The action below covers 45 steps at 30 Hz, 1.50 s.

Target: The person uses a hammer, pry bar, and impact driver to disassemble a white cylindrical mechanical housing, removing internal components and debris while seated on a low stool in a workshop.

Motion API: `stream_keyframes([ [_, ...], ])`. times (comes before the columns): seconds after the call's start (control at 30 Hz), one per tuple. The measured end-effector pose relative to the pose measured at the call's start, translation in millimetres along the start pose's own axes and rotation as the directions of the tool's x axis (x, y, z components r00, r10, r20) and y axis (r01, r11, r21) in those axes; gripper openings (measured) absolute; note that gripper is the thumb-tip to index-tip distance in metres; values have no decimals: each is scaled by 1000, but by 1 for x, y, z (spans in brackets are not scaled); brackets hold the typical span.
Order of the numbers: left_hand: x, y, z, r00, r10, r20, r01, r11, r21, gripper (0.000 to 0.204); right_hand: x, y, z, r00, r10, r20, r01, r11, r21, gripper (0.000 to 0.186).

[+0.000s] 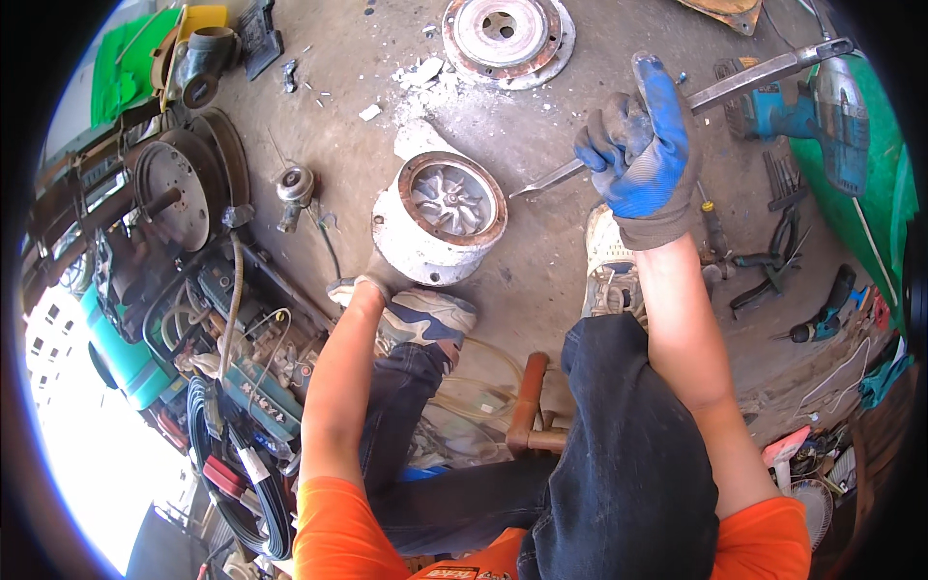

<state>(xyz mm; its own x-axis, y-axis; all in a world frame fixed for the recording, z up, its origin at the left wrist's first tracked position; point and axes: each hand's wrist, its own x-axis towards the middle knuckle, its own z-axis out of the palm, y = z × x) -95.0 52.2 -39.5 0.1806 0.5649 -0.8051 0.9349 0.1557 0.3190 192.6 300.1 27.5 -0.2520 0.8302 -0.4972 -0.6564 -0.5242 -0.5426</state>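
A round white housing [425, 237] sits on the concrete floor, its open face turned up. Inside its rusty rim a finned metal impeller [451, 196] shows. My left hand [380, 274], in a greyish glove, is against the housing's lower left side beside my shoe; its fingers are hidden. To the right, my right hand [643, 145], in a blue and grey glove, is closed around a long metal pry bar [739, 90], one digit stretched upward. The bar slants down to the left, and its flat tip lies close to the housing's right rim, apart from it.
A round flanged cover [500, 31] lies beyond the housing, near white flakes [425, 82]. A small metal part [295, 186] is at the left. Machinery with a flanged wheel [174, 193] lines the left side. At the right are an impact wrench [836, 121], pliers [773, 271] and a cordless drill [826, 309].
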Motion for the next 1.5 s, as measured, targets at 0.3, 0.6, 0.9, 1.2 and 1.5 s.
stream_keyframes([
  [0.3, -2, -8, 11, 998, -38, -49, 31, 989, -147, 58, 2, 0, -17, 1000, -10, 27, 12, 997, -72, 34],
  [0.6, 7, 45, 91, 635, -473, -611, 423, 875, -237, 55, 5, 4, -6, 1000, -1, -26, 3, 999, 43, 25],
  [0.9, -4, 20, 66, 783, -358, -508, 333, 932, -142, 57, 4, 14, -1, 999, -38, -23, 36, 997, -63, 33],
  [1.2, -4, -9, 23, 981, -194, -26, 193, 979, -61, 58, 7, 20, 1, 987, 35, 158, -63, 982, 181, 33],
  [1.5, 0, 59, 81, 519, -487, -703, 376, 868, -324, 64, -10, 37, 18, 984, -27, 176, 3, 991, 134, 36],
])
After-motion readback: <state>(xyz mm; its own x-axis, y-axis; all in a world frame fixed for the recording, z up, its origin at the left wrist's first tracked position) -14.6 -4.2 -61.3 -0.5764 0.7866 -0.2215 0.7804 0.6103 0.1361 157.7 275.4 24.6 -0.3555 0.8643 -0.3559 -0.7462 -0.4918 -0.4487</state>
